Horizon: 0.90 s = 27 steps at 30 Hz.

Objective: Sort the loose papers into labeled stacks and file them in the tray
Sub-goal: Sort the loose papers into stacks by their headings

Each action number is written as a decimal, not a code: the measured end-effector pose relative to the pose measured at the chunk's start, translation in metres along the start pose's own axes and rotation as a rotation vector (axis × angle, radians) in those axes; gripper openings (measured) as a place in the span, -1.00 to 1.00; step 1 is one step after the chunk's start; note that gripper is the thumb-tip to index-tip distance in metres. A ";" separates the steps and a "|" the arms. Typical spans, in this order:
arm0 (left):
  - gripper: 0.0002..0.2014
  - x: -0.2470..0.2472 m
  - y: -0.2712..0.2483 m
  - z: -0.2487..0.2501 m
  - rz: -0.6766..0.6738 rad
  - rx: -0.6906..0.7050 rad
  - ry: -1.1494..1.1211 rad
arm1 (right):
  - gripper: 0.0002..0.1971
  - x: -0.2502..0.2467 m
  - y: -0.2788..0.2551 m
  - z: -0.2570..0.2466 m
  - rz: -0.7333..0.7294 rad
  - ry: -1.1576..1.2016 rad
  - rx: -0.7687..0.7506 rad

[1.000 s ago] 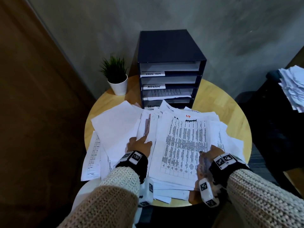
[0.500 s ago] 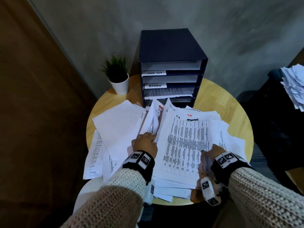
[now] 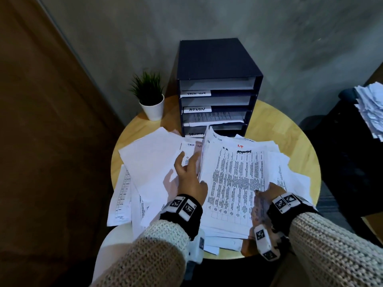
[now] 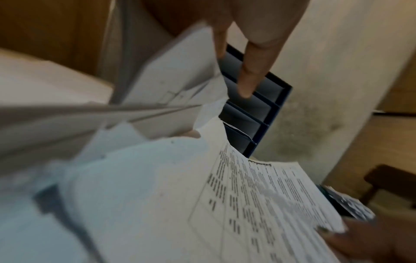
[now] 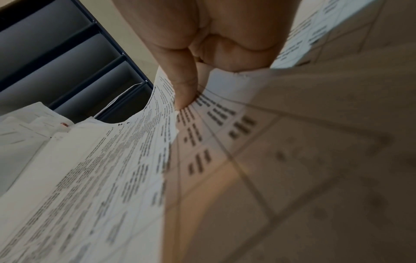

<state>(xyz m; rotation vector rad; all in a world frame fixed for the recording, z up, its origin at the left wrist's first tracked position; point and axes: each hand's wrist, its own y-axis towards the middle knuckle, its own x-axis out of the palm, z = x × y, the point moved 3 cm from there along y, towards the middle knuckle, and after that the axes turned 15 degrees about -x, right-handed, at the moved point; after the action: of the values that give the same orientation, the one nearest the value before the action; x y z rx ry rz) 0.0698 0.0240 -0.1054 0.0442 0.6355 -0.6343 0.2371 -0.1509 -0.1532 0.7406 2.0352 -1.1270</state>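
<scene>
Right wrist only — thumb (image 5: 182, 85) on papers (image 5: 112, 169)

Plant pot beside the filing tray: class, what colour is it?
White; the plant pot shows best in the head view.

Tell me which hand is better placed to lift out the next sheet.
Left. The left hand already has its fingers at the raised sheet edges, while the right hand pinches the printed stack, steadying it.
</scene>
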 end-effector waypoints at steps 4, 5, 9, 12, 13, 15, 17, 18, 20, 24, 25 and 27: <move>-0.58 -0.004 0.017 -0.005 -0.088 -0.304 0.052 | -0.38 0.000 0.000 0.001 -0.005 -0.017 0.008; -0.52 -0.007 0.020 -0.009 -0.098 -0.376 0.082 | -0.40 0.000 0.001 0.002 -0.022 -0.024 0.013; -0.57 -0.015 0.031 -0.026 -0.082 -0.570 0.119 | -0.69 0.004 0.007 0.007 -0.034 -0.004 -0.013; -0.66 -0.009 0.032 -0.029 -0.123 -0.541 0.130 | -0.67 0.005 0.009 0.009 -0.036 0.011 0.004; -0.73 -0.006 0.032 -0.029 -0.135 -0.512 0.114 | -0.65 0.004 0.010 0.009 -0.034 0.007 0.003; -0.71 0.002 0.028 -0.026 -0.174 -0.497 0.013 | -0.63 0.003 0.010 0.010 -0.021 -0.008 0.000; -0.40 0.013 0.022 -0.022 -0.275 -0.496 -0.006 | -0.61 0.003 0.008 0.010 -0.024 -0.004 0.007; -0.25 0.016 0.017 -0.019 -0.314 -0.481 0.043 | -0.57 0.004 0.008 0.010 -0.032 -0.005 0.011; -0.13 0.018 0.016 -0.018 -0.350 -0.481 0.198 | -0.58 0.002 0.007 0.010 -0.042 0.002 0.004; -0.19 0.012 0.020 -0.022 -0.339 -0.492 0.254 | -0.44 0.001 0.005 0.010 -0.087 -0.004 0.002; -0.18 0.010 0.022 -0.023 -0.345 -0.480 0.212 | -0.39 0.001 0.004 0.010 -0.075 0.007 0.003; -0.27 0.008 0.027 -0.027 -0.353 -0.519 -0.004 | -0.34 0.000 0.002 0.008 -0.057 0.027 0.013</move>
<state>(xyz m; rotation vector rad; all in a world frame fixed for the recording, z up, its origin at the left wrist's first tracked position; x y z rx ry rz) 0.0750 0.0475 -0.1359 -0.5635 0.7960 -0.7902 0.2408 -0.1570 -0.1566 0.7122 2.0852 -1.1684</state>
